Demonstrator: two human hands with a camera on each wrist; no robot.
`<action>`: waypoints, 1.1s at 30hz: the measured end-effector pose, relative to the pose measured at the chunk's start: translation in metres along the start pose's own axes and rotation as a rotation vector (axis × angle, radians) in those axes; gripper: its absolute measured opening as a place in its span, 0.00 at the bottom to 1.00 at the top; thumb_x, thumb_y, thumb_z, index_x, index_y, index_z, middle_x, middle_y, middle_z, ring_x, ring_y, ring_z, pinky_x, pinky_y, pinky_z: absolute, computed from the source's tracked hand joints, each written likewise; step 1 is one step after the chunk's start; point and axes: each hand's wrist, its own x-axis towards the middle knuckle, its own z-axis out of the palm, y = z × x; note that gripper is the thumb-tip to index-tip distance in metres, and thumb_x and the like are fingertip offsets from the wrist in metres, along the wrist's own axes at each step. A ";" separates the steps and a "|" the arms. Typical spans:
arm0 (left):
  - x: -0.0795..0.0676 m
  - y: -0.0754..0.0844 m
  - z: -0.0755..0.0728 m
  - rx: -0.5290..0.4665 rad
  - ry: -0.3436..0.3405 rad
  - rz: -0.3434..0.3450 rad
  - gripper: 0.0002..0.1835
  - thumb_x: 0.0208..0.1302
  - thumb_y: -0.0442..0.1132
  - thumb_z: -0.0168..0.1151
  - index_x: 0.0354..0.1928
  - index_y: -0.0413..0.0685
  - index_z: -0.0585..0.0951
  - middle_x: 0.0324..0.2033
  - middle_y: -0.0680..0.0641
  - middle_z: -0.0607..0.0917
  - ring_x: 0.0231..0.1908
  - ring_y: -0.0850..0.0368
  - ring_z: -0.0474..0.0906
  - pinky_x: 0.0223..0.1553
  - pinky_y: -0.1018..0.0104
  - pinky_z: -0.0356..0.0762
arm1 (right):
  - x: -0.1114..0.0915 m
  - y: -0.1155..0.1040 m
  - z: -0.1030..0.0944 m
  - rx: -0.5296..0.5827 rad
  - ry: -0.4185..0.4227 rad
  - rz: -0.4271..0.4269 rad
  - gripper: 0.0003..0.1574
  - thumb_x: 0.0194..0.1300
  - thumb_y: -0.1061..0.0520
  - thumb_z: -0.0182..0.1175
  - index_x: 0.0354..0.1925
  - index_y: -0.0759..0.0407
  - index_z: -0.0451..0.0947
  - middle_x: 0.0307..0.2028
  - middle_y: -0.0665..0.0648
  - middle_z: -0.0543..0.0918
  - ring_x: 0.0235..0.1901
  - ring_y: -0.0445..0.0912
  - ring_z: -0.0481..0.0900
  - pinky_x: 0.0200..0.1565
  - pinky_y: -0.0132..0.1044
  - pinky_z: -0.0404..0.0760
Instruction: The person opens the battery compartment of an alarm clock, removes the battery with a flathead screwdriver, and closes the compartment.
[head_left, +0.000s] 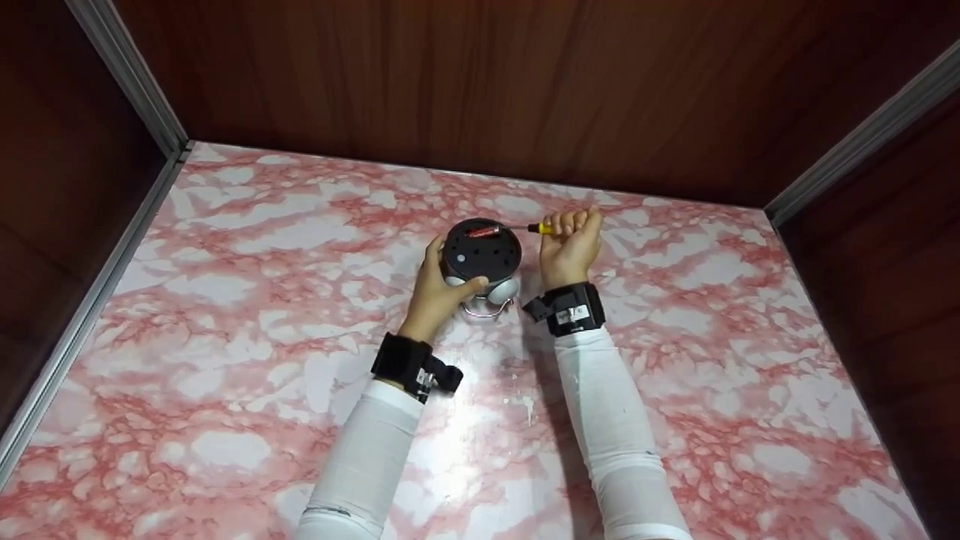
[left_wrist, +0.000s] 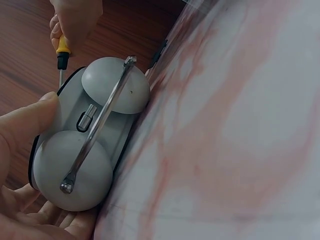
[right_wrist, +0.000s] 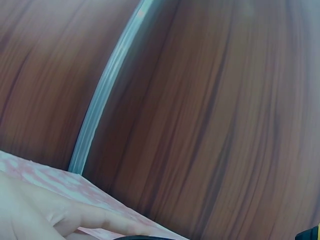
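Note:
A twin-bell alarm clock (head_left: pixel 487 261) lies with its round black back up, on the marbled table. My left hand (head_left: pixel 436 291) grips its side, the thumb on the near rim. A red battery (head_left: pixel 482 232) shows in the back near the far edge. My right hand (head_left: pixel 571 244) holds a screwdriver (head_left: pixel 544 228) by its yellow and black handle. Its thin shaft reaches left to the battery's end; whether the tip touches is too small to tell. In the left wrist view the pale bells (left_wrist: pixel 75 170) and metal carry handle (left_wrist: pixel 102 120) face the camera.
The pink and white marbled table (head_left: pixel 247 360) spreads around both arms. A dark wood panel (head_left: pixel 480 90) rises behind the clock, and further panels with metal corner strips (head_left: pixel 862 127) close in the left and right sides.

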 end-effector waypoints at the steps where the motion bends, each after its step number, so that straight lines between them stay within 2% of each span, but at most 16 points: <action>1: 0.000 0.000 0.000 0.002 0.001 0.002 0.53 0.53 0.36 0.78 0.77 0.39 0.56 0.67 0.32 0.72 0.68 0.42 0.68 0.70 0.54 0.61 | 0.000 0.000 0.000 -0.003 0.003 0.000 0.36 0.83 0.56 0.35 0.13 0.53 0.51 0.09 0.49 0.57 0.14 0.42 0.57 0.24 0.33 0.61; 7: 0.000 0.000 0.001 -0.016 0.003 0.003 0.53 0.53 0.36 0.78 0.77 0.39 0.56 0.67 0.33 0.72 0.67 0.42 0.68 0.71 0.53 0.60 | 0.001 -0.001 -0.002 -0.015 0.011 0.010 0.35 0.83 0.55 0.37 0.13 0.53 0.52 0.10 0.49 0.57 0.14 0.43 0.58 0.25 0.33 0.63; 17: -0.001 0.001 -0.001 -0.028 -0.011 -0.014 0.54 0.54 0.35 0.78 0.78 0.40 0.54 0.67 0.32 0.71 0.68 0.41 0.67 0.71 0.54 0.60 | 0.002 -0.001 -0.004 -0.010 -0.003 -0.008 0.35 0.83 0.57 0.35 0.12 0.53 0.52 0.09 0.48 0.57 0.13 0.42 0.57 0.25 0.33 0.61; 33: -0.001 0.001 0.000 -0.022 0.000 0.014 0.52 0.53 0.35 0.78 0.76 0.39 0.57 0.65 0.33 0.73 0.67 0.42 0.69 0.70 0.54 0.61 | -0.001 -0.010 0.001 -0.009 -0.017 -0.006 0.35 0.82 0.57 0.35 0.13 0.53 0.52 0.10 0.49 0.57 0.14 0.42 0.57 0.25 0.33 0.61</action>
